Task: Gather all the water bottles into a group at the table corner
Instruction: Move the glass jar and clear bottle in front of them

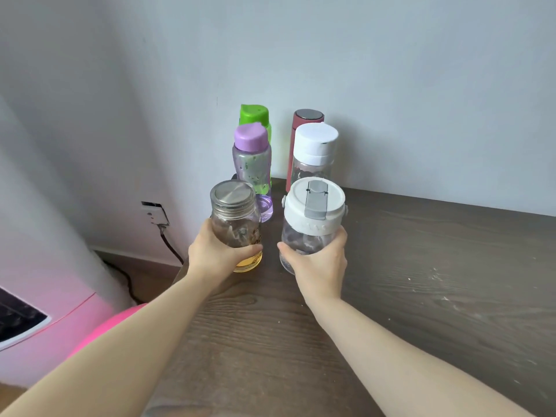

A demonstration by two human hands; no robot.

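Several bottles stand upright at the far left corner of the dark wooden table (421, 266). At the back, against the wall, are a green-capped bottle (255, 115) and a dark red flask (305, 121). In front of them stand a purple-capped bottle (252, 164) and a clear bottle with a white cap (314, 149). My left hand (216, 251) grips a clear jar-like bottle with a metal lid (234, 215) and a yellow base. My right hand (319, 263) grips a clear bottle with a white and grey flip lid (313, 212). Both held bottles are upright, just in front of the group.
The table's left edge runs close beside my left hand. Past it are a wall socket (155, 213) with a black cable (171, 248), a pale curtain (45, 206) and a pink object (99, 332). The wall stands right behind the bottles.
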